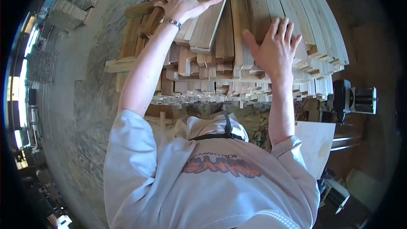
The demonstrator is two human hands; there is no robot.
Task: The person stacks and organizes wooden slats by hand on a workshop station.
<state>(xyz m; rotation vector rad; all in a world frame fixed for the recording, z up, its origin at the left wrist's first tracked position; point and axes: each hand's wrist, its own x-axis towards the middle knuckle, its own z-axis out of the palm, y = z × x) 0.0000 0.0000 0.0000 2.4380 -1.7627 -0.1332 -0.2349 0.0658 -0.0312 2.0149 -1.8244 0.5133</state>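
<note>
A large stack of wooden boards (263, 0) lies in front of me, its cut ends facing my body. My left hand (183, 5) is open over the left side of the stack, thumb stretched out to the right across a pale wide board (206, 21). That board lies on top of other planks and sticks out toward me. My right hand (276, 53) is open with its fingers spread, over the planks right of the middle. Whether its palm presses on the wood cannot be made out. Neither hand is wrapped around a board.
Shorter pieces of wood (132, 38) stick out at the stack's left side. A dark machine part with a metal cylinder (364, 100) stands to the right, above a pale panel (316, 142). Further wood piles (68, 15) stand across the grey floor (95, 114) at the left.
</note>
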